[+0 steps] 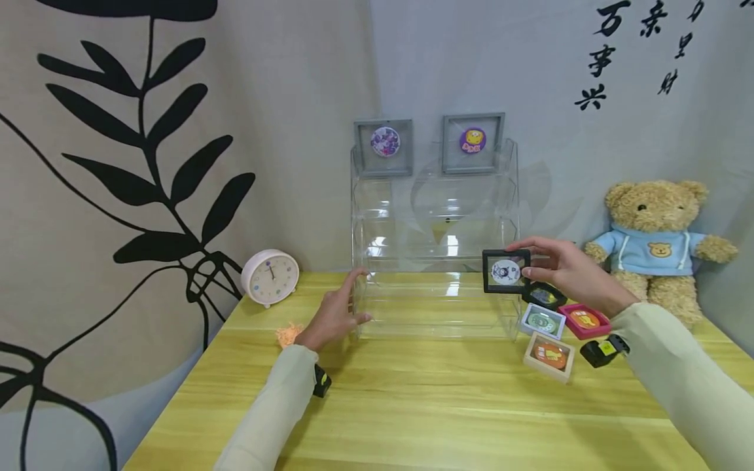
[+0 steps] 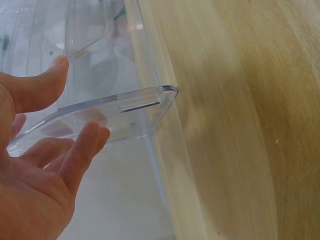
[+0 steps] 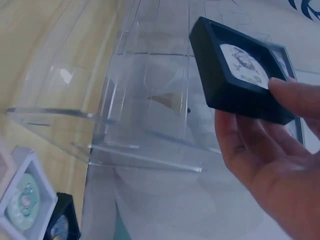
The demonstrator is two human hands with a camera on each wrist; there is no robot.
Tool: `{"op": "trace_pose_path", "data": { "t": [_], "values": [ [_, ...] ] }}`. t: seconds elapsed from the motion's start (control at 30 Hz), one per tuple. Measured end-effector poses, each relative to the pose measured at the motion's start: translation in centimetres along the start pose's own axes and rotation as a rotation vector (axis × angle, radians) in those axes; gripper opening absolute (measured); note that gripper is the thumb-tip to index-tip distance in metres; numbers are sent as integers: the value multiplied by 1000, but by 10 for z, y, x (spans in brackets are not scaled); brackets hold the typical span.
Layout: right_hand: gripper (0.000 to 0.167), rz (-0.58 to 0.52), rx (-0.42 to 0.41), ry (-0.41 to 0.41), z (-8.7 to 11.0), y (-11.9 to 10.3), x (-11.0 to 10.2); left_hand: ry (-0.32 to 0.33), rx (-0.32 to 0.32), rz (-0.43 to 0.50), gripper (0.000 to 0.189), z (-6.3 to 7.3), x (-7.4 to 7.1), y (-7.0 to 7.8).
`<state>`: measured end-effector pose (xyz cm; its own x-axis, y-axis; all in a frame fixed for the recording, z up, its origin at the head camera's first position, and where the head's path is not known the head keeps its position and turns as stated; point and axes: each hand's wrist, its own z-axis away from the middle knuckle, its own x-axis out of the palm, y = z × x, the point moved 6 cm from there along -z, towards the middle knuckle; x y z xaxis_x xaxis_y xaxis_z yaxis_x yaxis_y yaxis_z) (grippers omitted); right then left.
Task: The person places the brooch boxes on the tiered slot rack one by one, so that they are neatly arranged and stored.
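A clear acrylic tiered display stand (image 1: pixel 436 307) stands on the wooden table. My left hand (image 1: pixel 334 314) holds its left side panel, the thumb on one side of the panel and the fingers (image 2: pixel 82 155) on the other. With thumb and fingers my right hand (image 1: pixel 568 271) grips a black square frame (image 1: pixel 486 282) near the stand's right front. Inside that frame is a round white badge (image 3: pixel 245 65) with a dark printed figure. The right wrist view shows the frame tilted, held above the stand's tiers, the thumb at its front rim.
Two grey frames (image 1: pixel 383 169) with round badges sit on the top tier. Right of the stand lie a white frame (image 1: pixel 524 320), a pink frame (image 1: pixel 595 332), a beige frame (image 1: pixel 548 373) and a black frame (image 1: pixel 554 306). A teddy bear (image 1: pixel 660 248), clock (image 1: pixel 271 278) and orange item (image 1: pixel 288 335) are around.
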<state>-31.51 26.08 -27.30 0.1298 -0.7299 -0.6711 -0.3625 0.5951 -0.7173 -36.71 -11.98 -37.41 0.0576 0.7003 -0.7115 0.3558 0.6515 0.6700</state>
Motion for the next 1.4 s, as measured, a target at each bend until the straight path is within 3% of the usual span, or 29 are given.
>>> {"op": "trace_pose_path", "data": {
  "t": [0.47, 0.8, 1.2, 1.4],
  "values": [
    [45, 41, -157, 73, -55, -41, 8, 2, -5, 10, 91, 0, -1, 0],
    [44, 60, -146, 206, -87, -58, -1, -4, -11, 45, 89, 0, 0, 1],
    [42, 124, -166, 316, -118, -78, -10, -6, -14, 8, 90, -2, -3, 2],
    [38, 154, -162, 425, -133, -78, -10, 3, -11, 10, 91, -2, -1, 0]
  ]
}}
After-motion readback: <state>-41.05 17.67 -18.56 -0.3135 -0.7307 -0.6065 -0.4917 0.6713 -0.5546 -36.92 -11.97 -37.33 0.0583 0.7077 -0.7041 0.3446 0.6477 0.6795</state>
